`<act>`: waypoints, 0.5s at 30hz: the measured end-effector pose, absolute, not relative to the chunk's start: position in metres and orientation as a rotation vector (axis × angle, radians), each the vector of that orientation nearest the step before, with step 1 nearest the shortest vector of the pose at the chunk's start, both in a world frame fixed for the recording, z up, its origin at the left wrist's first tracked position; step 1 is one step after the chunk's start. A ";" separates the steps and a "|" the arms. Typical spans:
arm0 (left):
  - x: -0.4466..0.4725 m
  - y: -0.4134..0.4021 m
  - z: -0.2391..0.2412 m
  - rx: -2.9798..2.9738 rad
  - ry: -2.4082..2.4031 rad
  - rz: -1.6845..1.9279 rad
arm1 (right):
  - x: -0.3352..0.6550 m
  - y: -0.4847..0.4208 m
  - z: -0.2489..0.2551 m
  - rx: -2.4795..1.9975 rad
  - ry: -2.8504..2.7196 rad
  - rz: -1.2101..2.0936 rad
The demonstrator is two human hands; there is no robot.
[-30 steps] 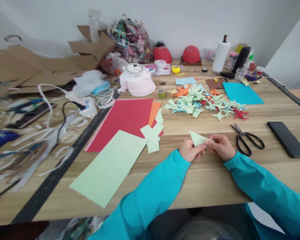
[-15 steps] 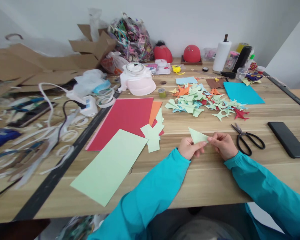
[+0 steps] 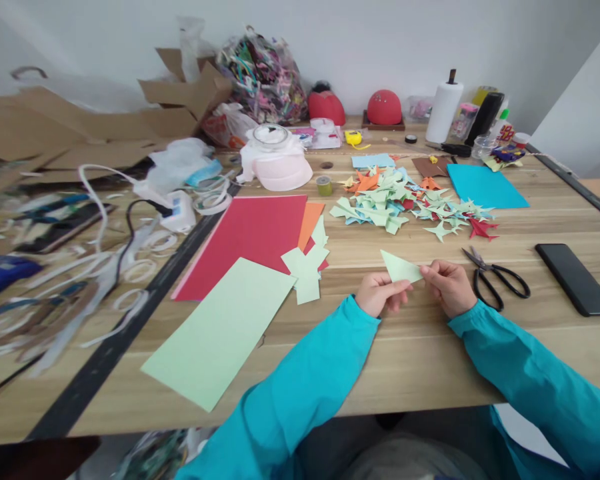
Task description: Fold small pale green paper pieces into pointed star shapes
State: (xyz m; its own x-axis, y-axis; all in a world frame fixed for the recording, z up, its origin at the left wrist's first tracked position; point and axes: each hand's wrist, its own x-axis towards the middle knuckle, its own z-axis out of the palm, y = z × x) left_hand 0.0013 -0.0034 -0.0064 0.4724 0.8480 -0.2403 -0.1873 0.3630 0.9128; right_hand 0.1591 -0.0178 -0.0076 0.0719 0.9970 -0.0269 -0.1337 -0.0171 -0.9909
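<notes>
A: Where is the folded paper?
B: The pale green paper triangle (image 3: 401,269) is between the two hands, held above the near part of the wooden surface (image 3: 380,380), one corner pointing up and away to the left.

A: How do the hands hold it?
B: The left hand (image 3: 379,294) pinches its lower left part, thumb on top and fingers curled beneath. The right hand (image 3: 449,288) has thumb and forefinger closed at the right-hand tip.

A: What lies close to the right hand?
B: Black-handled scissors (image 3: 482,267), just beside it, blades partly open and pointing away. Farther right is a dark phone (image 3: 577,279), lying flat.

A: And on the left side?
B: A large pale green sheet (image 3: 225,333) overlaps the corner of a red sheet (image 3: 260,233). Some small pale green pieces (image 3: 307,283) lie loosely overlapped between those sheets and the left hand.

A: Beyond the hands?
B: A heap of folded paper shapes (image 3: 387,200), mostly pale green, with orange, blue and red ones mixed in. A bright blue sheet (image 3: 487,186) lies flat beside its right end, and a small tape roll (image 3: 324,185) stands near its left.
</notes>
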 end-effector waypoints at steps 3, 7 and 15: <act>0.000 -0.002 -0.007 0.959 0.802 0.744 | 0.160 -0.016 -0.006 -1.145 -1.002 1.243; 0.001 -0.003 -0.005 1.008 0.810 0.793 | 0.160 -0.017 -0.006 -1.082 -1.042 1.339; 0.003 -0.010 -0.003 1.145 0.786 0.702 | 0.154 -0.028 -0.009 -1.136 -1.304 1.489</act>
